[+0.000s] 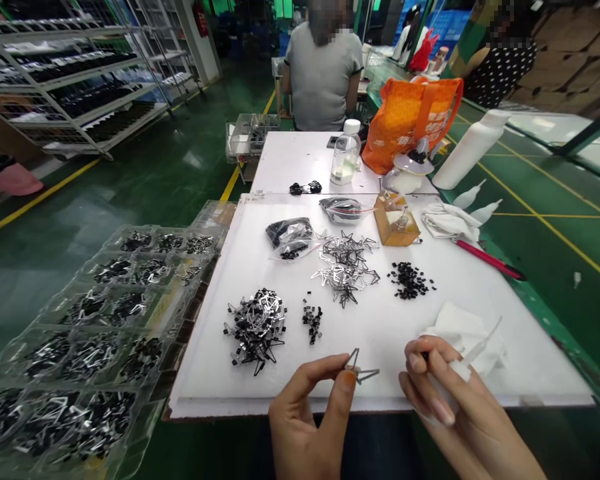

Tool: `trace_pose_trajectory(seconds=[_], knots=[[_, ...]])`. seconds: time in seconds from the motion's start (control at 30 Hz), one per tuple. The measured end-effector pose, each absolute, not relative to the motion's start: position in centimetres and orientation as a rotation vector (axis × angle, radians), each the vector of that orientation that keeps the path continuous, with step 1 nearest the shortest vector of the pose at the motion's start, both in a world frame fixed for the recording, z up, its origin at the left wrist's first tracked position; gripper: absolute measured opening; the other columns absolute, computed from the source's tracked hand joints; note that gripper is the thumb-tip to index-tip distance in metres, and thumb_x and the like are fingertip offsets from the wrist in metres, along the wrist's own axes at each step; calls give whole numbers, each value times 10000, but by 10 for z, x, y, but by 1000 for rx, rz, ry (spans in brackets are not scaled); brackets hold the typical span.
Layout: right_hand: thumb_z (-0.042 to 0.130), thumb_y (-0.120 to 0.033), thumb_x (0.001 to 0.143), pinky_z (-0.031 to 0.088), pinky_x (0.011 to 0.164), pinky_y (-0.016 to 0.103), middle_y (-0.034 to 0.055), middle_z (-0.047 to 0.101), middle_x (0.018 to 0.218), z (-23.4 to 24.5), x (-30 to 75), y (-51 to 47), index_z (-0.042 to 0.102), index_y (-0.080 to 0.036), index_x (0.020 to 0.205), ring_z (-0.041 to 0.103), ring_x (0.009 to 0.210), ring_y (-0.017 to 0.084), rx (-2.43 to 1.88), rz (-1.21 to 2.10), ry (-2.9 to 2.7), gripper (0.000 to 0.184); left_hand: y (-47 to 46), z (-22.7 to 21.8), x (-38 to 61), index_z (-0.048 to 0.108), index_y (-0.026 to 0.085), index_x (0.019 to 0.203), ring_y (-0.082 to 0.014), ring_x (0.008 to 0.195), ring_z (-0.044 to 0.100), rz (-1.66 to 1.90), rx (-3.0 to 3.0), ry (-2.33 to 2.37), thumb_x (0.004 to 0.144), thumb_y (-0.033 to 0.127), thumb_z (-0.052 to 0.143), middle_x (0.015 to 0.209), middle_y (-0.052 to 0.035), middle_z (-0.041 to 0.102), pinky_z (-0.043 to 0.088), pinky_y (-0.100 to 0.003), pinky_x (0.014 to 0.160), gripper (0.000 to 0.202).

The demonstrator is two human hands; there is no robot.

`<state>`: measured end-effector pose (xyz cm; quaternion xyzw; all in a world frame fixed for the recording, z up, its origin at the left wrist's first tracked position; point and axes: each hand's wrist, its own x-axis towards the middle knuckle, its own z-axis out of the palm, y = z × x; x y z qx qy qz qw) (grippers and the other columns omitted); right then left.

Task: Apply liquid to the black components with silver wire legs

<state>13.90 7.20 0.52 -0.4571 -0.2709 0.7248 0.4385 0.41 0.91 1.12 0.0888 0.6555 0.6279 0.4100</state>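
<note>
Thumb and index finger of my left hand (313, 413) pinch a small angled wire piece (367, 375) above the table's front edge. To its right, my right hand (460, 400) is closed, with a tiny black piece (425, 357) at its fingertips. A translucent squeeze bottle (461, 370) with a thin nozzle also sits in that hand, its body mostly hidden by the fingers. Ahead lie a heap of bare angled wire pieces (347, 270), a scatter of small black pieces (411, 281) and a smaller cluster of black bits (313, 323). Wire pieces with black parts (257, 327) are heaped at left.
A clear compartment tray (150, 313) full of parts stands left of the white table (280, 390). Farther back are bagged black parts (291, 237), a wooden box (396, 227), a red-handled tool (490, 260), a bottle (346, 153) and an orange bag (410, 123). A crumpled tissue (455, 320) lies behind my right hand.
</note>
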Motion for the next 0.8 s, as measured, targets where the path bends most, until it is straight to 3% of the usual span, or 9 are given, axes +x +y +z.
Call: trace_pose_trajectory(seconds=[0.13, 0.2, 0.53, 0.8], knots=[[879, -504, 778, 418, 491, 231, -54, 352, 496, 10, 140, 66, 742, -217, 844, 306, 438, 47, -1096, 1819, -716, 325, 9, 9, 4, 823, 205, 836, -143, 835, 744, 1574, 262, 1632, 751, 428, 886, 836, -25, 794, 573, -148, 798, 247], [861, -524, 790, 403, 491, 252, -54, 340, 477, 10, 144, 63, 741, -218, 868, 292, 438, 61, -1106, 1834, -748, 337, 9, 8, 4, 809, 198, 842, -145, 830, 742, 1582, 273, 1623, 760, 431, 886, 829, -28, 791, 577, -152, 791, 259], [882, -479, 781, 425, 525, 282, -11, 566, 664, 5, 153, 57, 698, -221, 867, 266, 438, 24, -1108, 1780, -779, 329, 9, 14, 12, 776, 210, 794, -153, 852, 686, 1503, 422, 1689, 793, 357, 814, 833, -15, 757, 530, -194, 812, 152], [907, -469, 742, 420, 504, 293, 53, 667, 765, 9, 149, 57, 712, -210, 811, 419, 454, 61, -1168, 1653, -807, 331, 6, 9, 21, 741, 231, 819, -202, 856, 650, 1392, 630, 1742, 901, 398, 692, 811, -8, 709, 457, -305, 914, 192]])
